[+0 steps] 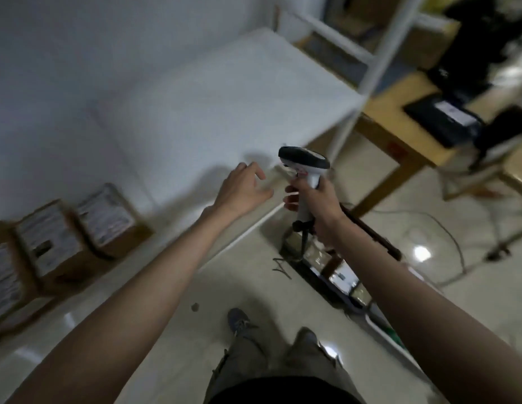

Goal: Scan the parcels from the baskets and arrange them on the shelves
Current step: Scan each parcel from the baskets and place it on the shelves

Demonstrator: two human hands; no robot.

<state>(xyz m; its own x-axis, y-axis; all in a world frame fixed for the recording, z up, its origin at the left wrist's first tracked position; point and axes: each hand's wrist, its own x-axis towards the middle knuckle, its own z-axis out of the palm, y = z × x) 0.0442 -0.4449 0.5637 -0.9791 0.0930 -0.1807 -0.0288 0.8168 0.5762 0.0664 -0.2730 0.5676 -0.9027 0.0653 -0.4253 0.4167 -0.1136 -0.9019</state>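
My right hand (318, 205) is wrapped round the white handle of the barcode scanner (305, 167), whose dark head sits above my fist and points left; its cable hangs down from the bottom of the grip. My left hand (243, 189) holds nothing, its fingers loosely spread, and it hovers just left of the scanner, over the near edge of the white shelf (224, 106). That shelf board stretches away from my hands toward the far wall.

On the left, three cardboard parcels (64, 228) stand in a row on the same shelf level, each with a printed label on top; the picture is blurred there, so I cannot read the labels.

Below my right forearm a dark basket (335, 275) sits on the pale floor with more labelled parcels inside it. Farther right, beyond the shelf's white upright post (367, 80), is a wooden table (405, 132) with a black parcel (441, 118) bearing a white label lying on it. Near the bottom of the view I see my trousers and shoes (239, 320) on the tiles.
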